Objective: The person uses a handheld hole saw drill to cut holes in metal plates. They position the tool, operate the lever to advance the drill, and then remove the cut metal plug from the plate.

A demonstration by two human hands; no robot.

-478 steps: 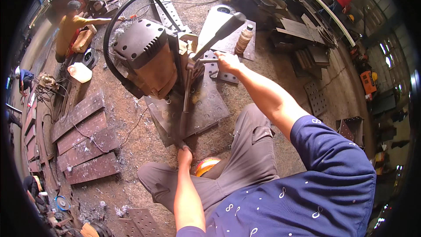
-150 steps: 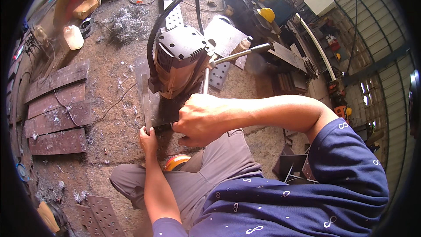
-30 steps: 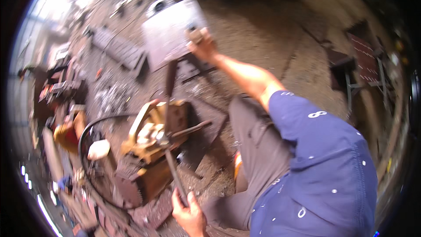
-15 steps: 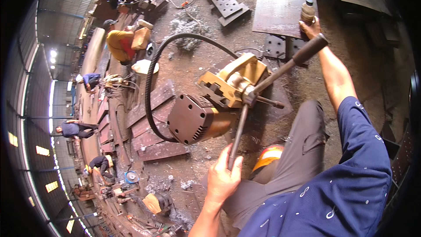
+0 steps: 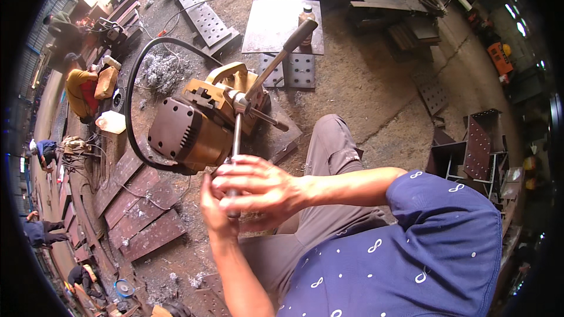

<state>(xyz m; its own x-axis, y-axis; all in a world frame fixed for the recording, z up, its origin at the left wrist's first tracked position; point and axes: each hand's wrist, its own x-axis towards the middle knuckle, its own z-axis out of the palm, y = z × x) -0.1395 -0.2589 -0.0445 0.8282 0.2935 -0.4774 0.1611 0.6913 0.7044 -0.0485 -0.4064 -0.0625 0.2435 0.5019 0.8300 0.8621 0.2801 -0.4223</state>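
A yellow and brown magnetic drill stands before me on a steel plate, its spoked feed handle facing me. My left hand is closed around the lower spoke's end. My right hand lies across the same spoke from the right, its fingers bent over it and slightly blurred. Both hands touch or nearly touch there. A small dark-capped bottle stands upright on a flat metal sheet beyond the drill, partly hidden by the upper spoke's dark grip.
A thick black hose loops left of the drill. Metal shavings lie heaped beyond it. Brown steel plates lie at the left, and a perforated plate farther off. Several people work at the left, one in a yellow shirt.
My right hand has let go of the bottle, now standing on the sheet, and come down to the feed handle beside my left hand. The view has swung to the right.
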